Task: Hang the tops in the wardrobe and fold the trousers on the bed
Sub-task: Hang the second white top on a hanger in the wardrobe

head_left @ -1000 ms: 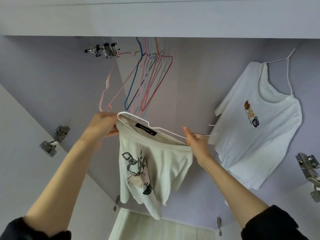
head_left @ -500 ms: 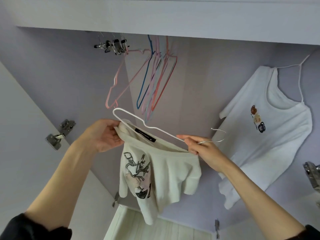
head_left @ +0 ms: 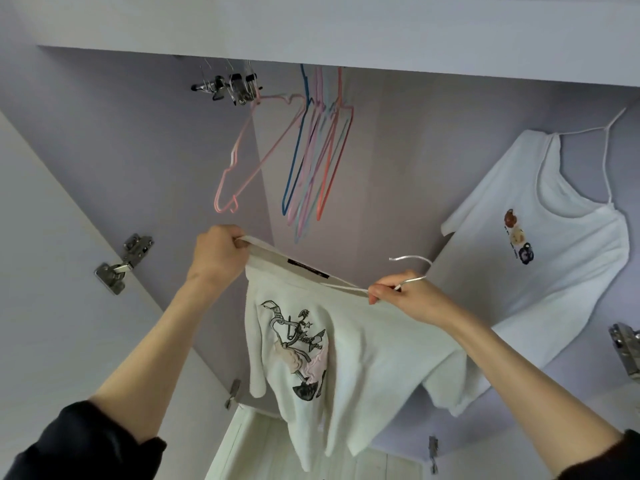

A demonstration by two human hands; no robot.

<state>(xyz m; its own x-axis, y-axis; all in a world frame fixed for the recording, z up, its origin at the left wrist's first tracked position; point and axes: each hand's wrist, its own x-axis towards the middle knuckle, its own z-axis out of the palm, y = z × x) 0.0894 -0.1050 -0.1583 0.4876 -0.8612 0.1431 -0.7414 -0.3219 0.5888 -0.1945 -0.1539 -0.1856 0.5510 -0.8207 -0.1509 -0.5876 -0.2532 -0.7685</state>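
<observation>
Both arms raised overhead, forearms bare, dark sleeves pushed back near the elbows. Left hand [head_left: 217, 252] fisted, knuckles toward the camera, gripping one end of the white wire hanger [head_left: 349, 288] (the shoulder of the cream T-shirt [head_left: 346, 344] bunched under its fingers). Right hand [head_left: 407, 299] pinching the hanger's neck just below the hook

Black sleeves [head_left: 86, 441] pushed up both forearms, bare hands below the wardrobe
</observation>
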